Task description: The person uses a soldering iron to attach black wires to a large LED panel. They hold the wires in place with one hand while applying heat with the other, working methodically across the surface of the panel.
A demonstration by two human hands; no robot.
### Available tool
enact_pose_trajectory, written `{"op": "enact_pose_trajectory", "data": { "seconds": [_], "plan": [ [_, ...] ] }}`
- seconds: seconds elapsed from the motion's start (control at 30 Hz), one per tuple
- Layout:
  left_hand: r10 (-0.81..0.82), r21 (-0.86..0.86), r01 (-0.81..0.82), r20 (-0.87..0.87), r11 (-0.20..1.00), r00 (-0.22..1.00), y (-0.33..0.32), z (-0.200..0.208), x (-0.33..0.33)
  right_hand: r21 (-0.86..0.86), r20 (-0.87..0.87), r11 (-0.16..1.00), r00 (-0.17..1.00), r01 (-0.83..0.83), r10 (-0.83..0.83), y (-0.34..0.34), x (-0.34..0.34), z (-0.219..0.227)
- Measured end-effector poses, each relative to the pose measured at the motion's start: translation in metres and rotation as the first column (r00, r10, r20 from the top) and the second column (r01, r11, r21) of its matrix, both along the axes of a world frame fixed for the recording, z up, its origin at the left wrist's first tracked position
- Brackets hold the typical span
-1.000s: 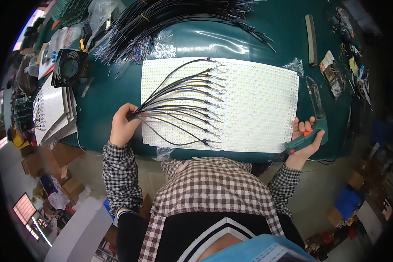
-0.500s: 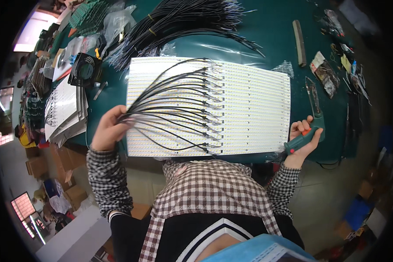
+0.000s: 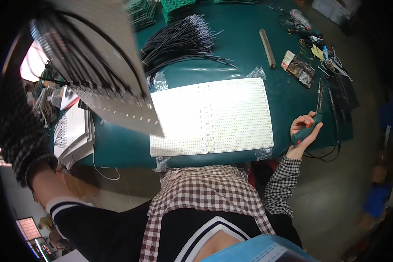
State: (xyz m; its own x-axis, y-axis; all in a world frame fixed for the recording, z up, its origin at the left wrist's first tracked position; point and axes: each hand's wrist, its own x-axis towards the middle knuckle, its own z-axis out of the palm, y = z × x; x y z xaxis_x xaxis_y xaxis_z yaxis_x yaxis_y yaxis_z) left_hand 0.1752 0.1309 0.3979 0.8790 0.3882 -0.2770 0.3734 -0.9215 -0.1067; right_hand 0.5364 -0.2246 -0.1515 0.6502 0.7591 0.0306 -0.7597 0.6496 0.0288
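A white LED strip panel (image 3: pixel 113 108) hangs tilted in the air at the upper left, blurred, with black wires (image 3: pixel 98 52) joined along it. The wires run together toward the dark left rim, where my left arm reaches up; my left hand is closed on them, its fingers hardly showing. Below and right of it, a stack of the same LED panels (image 3: pixel 236 115) lies flat on the green table, without wires on top. At the table's right edge my right hand (image 3: pixel 308 131) is wrapped around a green soldering gun (image 3: pixel 313 125), its tip pointing away from me.
A bundle of black wires (image 3: pixel 179 43) lies at the back. More wired panels (image 3: pixel 74 135) are stacked at the left edge. A bar (image 3: pixel 267 48), a torn packet (image 3: pixel 298 69) and loose tools lie at right. A dark cable (image 3: pixel 332 155) hangs off the edge.
My left hand has swung up and left, lifting the wired panel off the stack and uncovering a panel without wires. My right hand keeps the soldering gun at the right edge.
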Motion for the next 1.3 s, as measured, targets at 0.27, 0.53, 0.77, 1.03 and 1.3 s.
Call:
{"op": "enact_pose_trajectory", "data": {
  "seconds": [0.27,0.53,0.77,1.03,1.3],
  "plan": [
    [-0.730,-0.556,0.530,-0.226,0.640,0.645,-0.049,-0.122,0.231,0.076,-0.091,0.997,0.995,-0.034,0.041,0.000,-0.016,0.007],
    [-0.788,-0.039,0.797,0.131,0.602,0.601,-0.102,-0.272,0.222,0.018,-0.079,0.996,0.993,-0.086,0.087,-0.008,-0.020,0.027],
    [-0.212,-0.055,0.237,0.287,0.970,0.934,-0.057,-0.244,-0.007,-0.112,0.042,0.988,0.993,-0.109,0.114,-0.025,-0.012,0.027],
    [0.466,-0.412,-0.334,0.278,0.848,0.840,-0.088,-0.354,-0.159,-0.385,0.147,0.911,0.965,-0.146,0.217,-0.022,0.023,0.036],
    [0.606,-0.493,-0.382,0.457,0.782,0.650,-0.124,-0.374,-0.128,-0.644,0.355,0.762,0.859,-0.062,0.369,-0.018,-0.008,0.070]
  ]
}}
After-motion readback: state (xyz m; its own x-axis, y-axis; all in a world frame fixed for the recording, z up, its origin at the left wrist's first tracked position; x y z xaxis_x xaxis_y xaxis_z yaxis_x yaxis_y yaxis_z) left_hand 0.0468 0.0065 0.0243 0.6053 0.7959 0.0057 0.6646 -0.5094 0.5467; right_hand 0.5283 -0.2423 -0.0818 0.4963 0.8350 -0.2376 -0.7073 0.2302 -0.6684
